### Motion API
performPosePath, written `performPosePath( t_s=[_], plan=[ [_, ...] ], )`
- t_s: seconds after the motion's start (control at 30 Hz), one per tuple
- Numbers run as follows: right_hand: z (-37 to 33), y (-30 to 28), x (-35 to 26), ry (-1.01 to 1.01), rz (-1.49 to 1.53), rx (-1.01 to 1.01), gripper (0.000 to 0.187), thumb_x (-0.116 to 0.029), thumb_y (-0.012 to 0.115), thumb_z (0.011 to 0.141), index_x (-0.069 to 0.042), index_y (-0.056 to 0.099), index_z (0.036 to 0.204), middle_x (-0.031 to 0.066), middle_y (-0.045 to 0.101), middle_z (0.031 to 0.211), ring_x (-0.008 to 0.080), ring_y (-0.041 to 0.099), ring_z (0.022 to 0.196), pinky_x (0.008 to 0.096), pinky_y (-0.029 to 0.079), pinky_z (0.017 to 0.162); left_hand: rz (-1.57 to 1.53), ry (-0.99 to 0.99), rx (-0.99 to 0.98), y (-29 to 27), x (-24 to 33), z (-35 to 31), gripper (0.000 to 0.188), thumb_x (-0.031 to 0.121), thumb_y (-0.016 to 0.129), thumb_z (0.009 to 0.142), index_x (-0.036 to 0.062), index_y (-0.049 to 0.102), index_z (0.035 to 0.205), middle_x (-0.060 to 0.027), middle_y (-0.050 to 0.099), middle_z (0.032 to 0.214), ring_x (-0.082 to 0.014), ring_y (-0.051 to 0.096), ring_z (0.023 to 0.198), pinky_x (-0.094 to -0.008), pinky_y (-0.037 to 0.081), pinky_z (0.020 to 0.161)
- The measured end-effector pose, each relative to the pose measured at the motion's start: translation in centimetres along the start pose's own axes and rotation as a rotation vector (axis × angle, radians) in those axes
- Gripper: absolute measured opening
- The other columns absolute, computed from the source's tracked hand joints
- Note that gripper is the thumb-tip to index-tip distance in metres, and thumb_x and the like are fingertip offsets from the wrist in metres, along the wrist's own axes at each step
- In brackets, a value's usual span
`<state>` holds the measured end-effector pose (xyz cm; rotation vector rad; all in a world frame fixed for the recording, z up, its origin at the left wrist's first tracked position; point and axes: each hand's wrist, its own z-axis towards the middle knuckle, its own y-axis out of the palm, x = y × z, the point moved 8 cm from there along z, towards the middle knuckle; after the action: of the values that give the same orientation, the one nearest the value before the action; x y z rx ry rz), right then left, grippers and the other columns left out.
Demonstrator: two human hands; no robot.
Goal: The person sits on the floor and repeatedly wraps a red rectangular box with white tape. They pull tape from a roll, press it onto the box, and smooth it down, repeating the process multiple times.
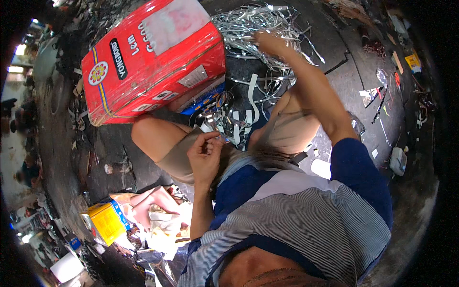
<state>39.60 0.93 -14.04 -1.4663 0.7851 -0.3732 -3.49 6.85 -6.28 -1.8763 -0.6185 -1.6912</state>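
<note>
My left hand (205, 153) is above my lap, thumb and fingers pinched together. Shiny strips and a small white piece (206, 127) are right beside the fingertips, but what the pinch holds is too small to make out. With the arm stretched forward, my right hand (270, 45) is at a tangled heap of silvery strips (234, 24) on the dark floor. Its fingers are blurred among the strips, so their grip does not show clearly. Between my knees lie pale flat strips (253, 95) and more curled silvery ones.
A large red carton (158, 71) wrapped in clear film stands ahead on the left, close to my left knee. A yellow box (106, 222) and pink sheets (158, 205) are at lower left. On the right are scraps and a grey rounded object (398, 161).
</note>
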Motion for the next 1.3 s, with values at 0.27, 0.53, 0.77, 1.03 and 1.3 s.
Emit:
performPosePath(
  t_s=[0.27, 0.53, 0.77, 1.03, 1.3],
  plan=[
    [-20.0, 27.3, -10.7, -0.250, -0.239, -1.036, 0.026, -0.022, 0.076, 0.066, -0.008, 0.076, 0.088, 0.0146, 0.074, 0.088, 0.0303, 0.071, 0.083, 0.0447, 0.053, 0.068, 0.342, 0.147, -0.183, 4.4, 2.8, 0.5, 0.017, 0.006, 0.072, 0.083, 0.0007, 0.071, 0.100, -0.0080, 0.066, 0.081, -0.0134, 0.062, 0.072, -0.0261, 0.049, 0.067],
    [-23.4, 5.7, -22.2, -0.464, 0.470, -1.083, 0.031, -0.024, 0.068, 0.083, 0.000, 0.069, 0.103, 0.0169, 0.072, 0.090, 0.0272, 0.068, 0.081, 0.0411, 0.053, 0.071, 0.321, 0.153, -0.111, 3.1, -0.6, 1.7, 0.038, 0.020, 0.067, 0.091, 0.0003, 0.060, 0.123, -0.0140, 0.065, 0.115, -0.0221, 0.062, 0.103, -0.0324, 0.047, 0.092],
    [-16.9, -13.3, -22.4, -0.619, 0.657, -0.548, 0.027, -0.027, 0.071, 0.086, -0.001, 0.071, 0.093, 0.0113, 0.070, 0.080, 0.0209, 0.065, 0.074, 0.0353, 0.050, 0.067, -0.127, -0.189, -0.189, -3.2, 1.0, 3.0, 0.011, 0.018, 0.067, 0.093, 0.0082, 0.067, 0.088, 0.0052, 0.059, 0.076, -0.0032, 0.051, 0.066, -0.0215, 0.042, 0.060],
    [-7.2, -21.5, -23.0, -0.598, 0.503, -0.252, 0.023, -0.024, 0.067, 0.094, -0.001, 0.068, 0.092, -0.0003, 0.062, 0.070, 0.0056, 0.054, 0.062, 0.0237, 0.043, 0.055, 0.437, 0.257, 0.236, -23.1, 18.2, 10.5, 0.016, 0.013, 0.065, 0.089, 0.0036, 0.061, 0.077, 0.0027, 0.061, 0.078, -0.0055, 0.051, 0.072, -0.0225, 0.038, 0.066],
    [-1.5, -21.6, -25.1, -0.688, 0.172, 0.165, 0.022, -0.018, 0.069, 0.086, -0.002, 0.069, 0.101, 0.0126, 0.069, 0.080, 0.0222, 0.065, 0.072, 0.0356, 0.050, 0.067, 1.427, 0.548, 0.734, -20.5, 23.4, 17.7, 0.033, 0.009, 0.067, 0.074, 0.0043, 0.071, 0.107, -0.0188, 0.066, 0.112, -0.0329, 0.060, 0.109, -0.0437, 0.048, 0.094]
  ],
)
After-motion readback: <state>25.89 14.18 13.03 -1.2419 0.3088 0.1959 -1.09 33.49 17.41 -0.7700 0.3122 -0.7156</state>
